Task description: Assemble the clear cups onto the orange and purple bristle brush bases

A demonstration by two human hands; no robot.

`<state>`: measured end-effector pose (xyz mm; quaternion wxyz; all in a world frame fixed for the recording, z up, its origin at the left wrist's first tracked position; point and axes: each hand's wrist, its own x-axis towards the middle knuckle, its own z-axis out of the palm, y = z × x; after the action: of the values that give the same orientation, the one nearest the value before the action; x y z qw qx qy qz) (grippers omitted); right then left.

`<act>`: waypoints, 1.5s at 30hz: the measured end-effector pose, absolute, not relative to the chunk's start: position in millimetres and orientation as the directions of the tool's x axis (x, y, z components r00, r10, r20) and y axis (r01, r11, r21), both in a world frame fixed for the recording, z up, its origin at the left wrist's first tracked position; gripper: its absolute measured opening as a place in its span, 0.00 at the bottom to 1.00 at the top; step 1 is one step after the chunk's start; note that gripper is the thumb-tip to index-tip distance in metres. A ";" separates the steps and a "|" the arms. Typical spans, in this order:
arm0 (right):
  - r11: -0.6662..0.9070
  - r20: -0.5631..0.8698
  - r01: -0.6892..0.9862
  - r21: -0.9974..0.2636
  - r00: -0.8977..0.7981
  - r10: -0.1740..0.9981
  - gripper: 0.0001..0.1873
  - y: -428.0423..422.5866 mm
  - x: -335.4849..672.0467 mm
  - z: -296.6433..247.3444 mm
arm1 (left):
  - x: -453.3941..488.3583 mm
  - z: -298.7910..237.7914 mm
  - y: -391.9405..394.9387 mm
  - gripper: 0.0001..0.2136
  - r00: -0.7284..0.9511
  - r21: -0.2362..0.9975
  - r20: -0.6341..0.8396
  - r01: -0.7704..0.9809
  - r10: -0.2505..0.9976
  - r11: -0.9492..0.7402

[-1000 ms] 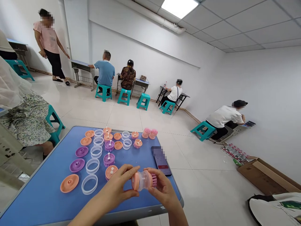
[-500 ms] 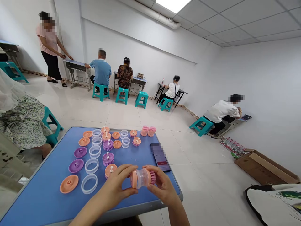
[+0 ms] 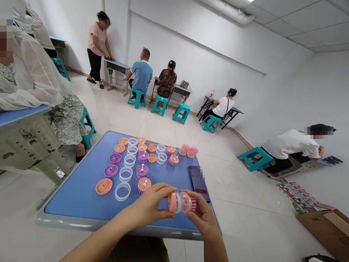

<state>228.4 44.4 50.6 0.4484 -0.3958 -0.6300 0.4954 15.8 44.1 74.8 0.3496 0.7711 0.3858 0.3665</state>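
Observation:
Above the table's front edge, a round scrub brush (image 3: 182, 202) lies sideways between my hands; it has an orange cap, a clear middle and pink bristles. My left hand (image 3: 154, 205) grips its orange cap end between thumb and fingers. At the bristle end, my right hand (image 3: 201, 214) is closed around it. Just beyond my left hand is an orange brush head (image 3: 144, 185) with a white stem. Clear rings (image 3: 122, 191), orange caps (image 3: 104, 186), purple caps (image 3: 111, 170) and purple brush heads (image 3: 142, 171) are laid out in rows. Two pink-bristled brushes (image 3: 188, 150) stand at the far right corner.
A phone (image 3: 199, 183) lies on the right side of the blue table (image 3: 79, 196). At the left, a person in a floral skirt (image 3: 68, 120) sits by another desk. Others sit on teal stools (image 3: 181, 112) along the wall. A cardboard box (image 3: 321, 229) is on the floor at right.
The camera view has turned left, so the table and people appear further right. Both hands keep hold of the scrub brush, with their grip much the same.

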 end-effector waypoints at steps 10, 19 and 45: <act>0.264 0.196 0.138 -0.955 -0.377 0.905 0.20 45.0 226.7 55.7 | 13.8 70.2 44.0 0.29 0.432 0.808 0.321 0.340 0.843 -0.482; 0.440 0.248 0.376 -0.815 -0.461 0.852 0.20 49.4 217.9 84.6 | 10.9 51.9 47.5 0.26 0.402 0.773 0.291 0.437 0.868 -0.461; 0.011 0.007 0.008 -1.000 -0.398 0.917 0.24 56.7 209.8 53.0 | 8.0 21.5 56.0 0.24 0.386 0.521 0.548 0.537 0.742 -0.664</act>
<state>209.8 56.7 53.0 0.3876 -0.3881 -0.5959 0.5866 8.0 56.0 21.5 0.1301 0.8221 0.3889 0.3949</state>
